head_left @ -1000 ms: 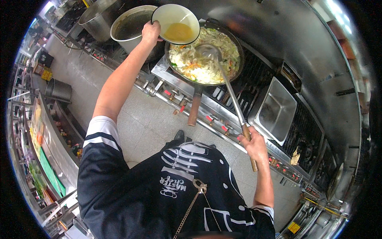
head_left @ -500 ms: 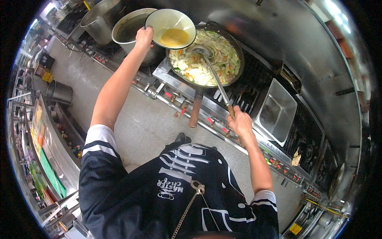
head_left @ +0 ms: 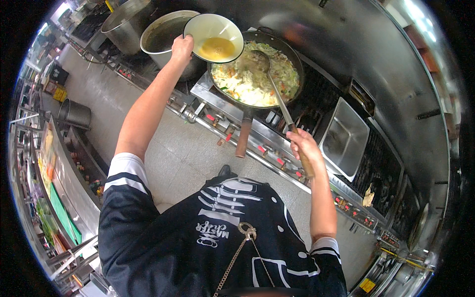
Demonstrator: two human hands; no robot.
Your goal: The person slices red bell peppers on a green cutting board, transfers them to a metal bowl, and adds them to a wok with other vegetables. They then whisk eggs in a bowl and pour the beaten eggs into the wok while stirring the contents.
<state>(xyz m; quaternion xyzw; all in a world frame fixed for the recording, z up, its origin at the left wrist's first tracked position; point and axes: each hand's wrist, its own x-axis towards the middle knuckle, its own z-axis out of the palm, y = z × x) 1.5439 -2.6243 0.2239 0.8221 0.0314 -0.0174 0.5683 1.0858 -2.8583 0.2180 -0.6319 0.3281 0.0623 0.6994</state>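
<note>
A white bowl (head_left: 217, 28) with a dark rim is in my left hand (head_left: 182, 48), which pinches its left edge. Yellowish liquid (head_left: 217, 48) lies in the bowl's lower side, as it tilts over the left rim of a large wok (head_left: 246, 105). Chopped cabbage with bits of carrot (head_left: 252, 81) fills the wok. My right hand (head_left: 304, 148) is wrapped round the wooden handle of a long metal ladle (head_left: 280, 101). The ladle's head rests in the vegetables at the wok's upper middle. The wok's brown handle (head_left: 243, 138) points toward me, untouched.
Left of the wok stand a wide stockpot (head_left: 158, 55) and another tall pot (head_left: 123, 27). An empty rectangular steel pan (head_left: 346, 133) sits on the burners at right. Red valves (head_left: 229, 136) and a pipe (head_left: 203, 123) line the stove's front. A green cutting board (head_left: 64, 215) lies far left.
My right hand has shifted slightly right and down along the ladle's handle. The ladle's head has moved right and up in the wok. The bowl has barely moved.
</note>
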